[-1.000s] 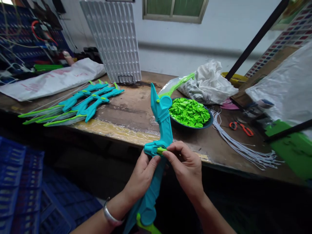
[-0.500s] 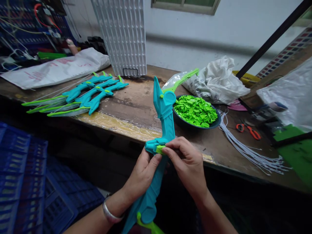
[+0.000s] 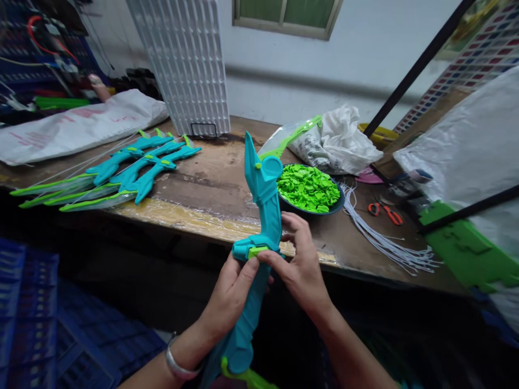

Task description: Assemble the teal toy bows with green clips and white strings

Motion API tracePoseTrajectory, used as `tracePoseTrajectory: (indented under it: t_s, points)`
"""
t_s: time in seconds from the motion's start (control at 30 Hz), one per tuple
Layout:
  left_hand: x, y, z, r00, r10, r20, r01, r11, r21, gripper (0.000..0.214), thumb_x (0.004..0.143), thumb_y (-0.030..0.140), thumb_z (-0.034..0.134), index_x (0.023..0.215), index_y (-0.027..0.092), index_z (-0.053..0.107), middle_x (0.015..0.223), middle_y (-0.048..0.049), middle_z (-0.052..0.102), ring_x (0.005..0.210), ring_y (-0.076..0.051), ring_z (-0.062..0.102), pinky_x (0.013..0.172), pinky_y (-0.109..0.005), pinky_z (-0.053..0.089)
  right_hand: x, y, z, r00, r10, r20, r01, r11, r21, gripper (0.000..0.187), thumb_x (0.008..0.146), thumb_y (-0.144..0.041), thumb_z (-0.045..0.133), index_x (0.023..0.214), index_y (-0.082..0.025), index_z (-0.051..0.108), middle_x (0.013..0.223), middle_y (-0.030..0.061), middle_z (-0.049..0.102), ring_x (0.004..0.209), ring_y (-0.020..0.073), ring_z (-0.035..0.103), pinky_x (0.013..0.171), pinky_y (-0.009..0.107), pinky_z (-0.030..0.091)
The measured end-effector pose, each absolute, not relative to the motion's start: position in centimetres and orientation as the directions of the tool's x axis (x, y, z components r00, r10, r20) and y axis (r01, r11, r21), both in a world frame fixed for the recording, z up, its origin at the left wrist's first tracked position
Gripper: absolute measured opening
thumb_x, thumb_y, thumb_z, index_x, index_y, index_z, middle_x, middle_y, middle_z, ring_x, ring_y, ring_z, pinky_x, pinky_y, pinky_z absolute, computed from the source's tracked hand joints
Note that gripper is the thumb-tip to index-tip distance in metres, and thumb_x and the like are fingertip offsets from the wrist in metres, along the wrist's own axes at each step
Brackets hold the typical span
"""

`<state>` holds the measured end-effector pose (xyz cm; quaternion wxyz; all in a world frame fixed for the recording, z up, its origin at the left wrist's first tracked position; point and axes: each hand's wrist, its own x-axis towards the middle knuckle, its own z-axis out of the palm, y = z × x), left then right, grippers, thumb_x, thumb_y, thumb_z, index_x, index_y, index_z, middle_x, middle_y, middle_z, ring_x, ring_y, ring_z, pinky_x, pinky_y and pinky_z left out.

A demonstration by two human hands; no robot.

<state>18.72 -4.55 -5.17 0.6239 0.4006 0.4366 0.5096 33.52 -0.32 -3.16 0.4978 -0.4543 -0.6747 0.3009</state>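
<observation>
A teal plastic toy bow (image 3: 264,227) with lime-green limbs stands tilted in front of me. My left hand (image 3: 231,292) is closed round its grip below the middle, thumb along the front. At the bow's middle, a small lime-green plastic piece (image 3: 257,251) sits in a slot. The thumb of my right hand (image 3: 302,265) presses on that piece, while its fingers curl at the bow's right side, partly hidden. Behind the bow is a bowl (image 3: 330,210) heaped with loose green plastic pieces (image 3: 308,188).
Several similar toy bows (image 3: 133,165) lie at the table's left, by a white sack (image 3: 77,127). Right of the bowl are white cords (image 3: 377,237) and orange-handled cutters (image 3: 385,210). A ribbed panel (image 3: 186,70) leans at the back. Blue crates (image 3: 32,313) stand lower left.
My right hand has gone from pinching the green piece to pressing it with the thumb, its fingers lifting and opening somewhat. The whole view has shifted, so the table things appear further left.
</observation>
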Motion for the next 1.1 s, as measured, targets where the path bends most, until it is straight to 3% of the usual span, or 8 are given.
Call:
tracePoseTrajectory:
  t_s: [0.13,0.27,0.43,0.6,0.77,0.9,0.97,1.1]
  points:
    - [18.7,-5.2,-4.4,0.108,0.985,-0.131,-0.234,0.154,0.960,0.044,0.096,0.053,0.058,0.123,0.018,0.060,0.105,-0.0093,0.074,0.081,-0.021,0.073,0.073,-0.032,0.060,34.0,-0.6,-2.0,-0.307,0.951,0.045,0.040,0.060,-0.997,0.046,0.084,-0.043,0.077,0.120,-0.024,0.054,0.094,0.0004,0.063,0.075,0.0168,0.062,0.060,0.028,0.056]
    - [18.6,-5.7,-4.2,0.111,0.989,-0.101,-0.175,0.120,0.977,0.044,0.095,0.053,0.059,0.123,0.018,0.062,0.103,-0.0088,0.075,0.080,-0.022,0.073,0.071,-0.033,0.059,34.3,-1.3,-1.6,-0.316,0.948,0.018,-0.028,0.009,-1.000,0.044,0.081,-0.042,0.078,0.110,-0.023,0.051,0.083,-0.0037,0.059,0.060,0.0124,0.055,0.049,0.025,0.051]
    - [18.6,-6.0,-4.7,0.085,0.992,-0.095,-0.085,0.103,0.991,0.041,0.097,0.051,0.057,0.119,0.018,0.064,0.097,-0.0078,0.076,0.078,-0.022,0.073,0.070,-0.033,0.058,34.3,-2.2,-2.5,-0.172,0.979,0.109,0.205,0.144,-0.968,0.033,0.084,-0.040,0.074,0.103,-0.021,0.055,0.087,-0.0001,0.061,0.076,0.0164,0.060,0.061,0.026,0.053]
    - [18.0,-6.4,-4.1,0.078,0.997,-0.017,-0.100,0.025,0.995,0.041,0.096,0.051,0.059,0.116,0.017,0.067,0.092,-0.0075,0.076,0.076,-0.023,0.072,0.067,-0.031,0.056,33.6,-2.9,-2.5,-0.121,0.976,0.180,0.290,0.208,-0.934,0.033,0.083,-0.041,0.074,0.101,-0.020,0.056,0.080,-0.0021,0.060,0.070,0.0145,0.057,0.060,0.025,0.051]
    - [17.1,-4.9,-4.3,0.188,0.970,-0.155,-0.226,0.197,0.954,0.044,0.093,0.050,0.064,0.124,0.018,0.063,0.108,-0.0085,0.075,0.092,-0.024,0.072,0.078,-0.030,0.056,32.9,-2.9,-2.3,-0.026,0.961,0.274,0.346,0.266,-0.900,0.042,0.079,-0.049,0.080,0.101,-0.019,0.059,0.079,-0.0021,0.063,0.067,0.0144,0.058,0.059,0.025,0.049]
    - [16.7,-2.7,-5.5,0.051,0.981,-0.186,-0.363,0.192,0.912,0.052,0.090,0.048,0.070,0.132,0.021,0.055,0.111,-0.0058,0.073,0.097,-0.021,0.071,0.083,-0.027,0.055,34.1,0.0,-2.2,-0.219,0.904,0.368,0.373,0.426,-0.824,0.035,0.086,-0.050,0.074,0.099,-0.018,0.067,0.084,-0.0006,0.069,0.073,0.0133,0.062,0.068,0.024,0.050]
    - [16.4,-1.9,-5.5,-0.114,0.975,-0.193,-0.393,0.135,0.909,0.062,0.086,0.048,0.075,0.139,0.027,0.049,0.108,-0.0024,0.072,0.089,-0.019,0.071,0.079,-0.027,0.056,35.9,3.3,-2.1,-0.246,0.917,0.315,0.501,0.398,-0.768,0.026,0.092,-0.044,0.067,0.096,-0.019,0.070,0.085,-0.0012,0.072,0.075,0.0124,0.065,0.069,0.022,0.050]
    - [15.2,-0.4,-5.0,-0.248,0.960,-0.130,-0.465,0.000,0.885,0.065,0.079,0.054,0.079,0.135,0.032,0.054,0.099,0.0009,0.070,0.077,-0.017,0.067,0.072,-0.028,0.056,40.8,12.7,-2.6,0.016,0.959,0.282,0.787,0.162,-0.595,0.019,0.098,-0.026,0.056,0.093,-0.015,0.071,0.095,0.0054,0.074,0.088,0.0158,0.068,0.083,0.026,0.050]
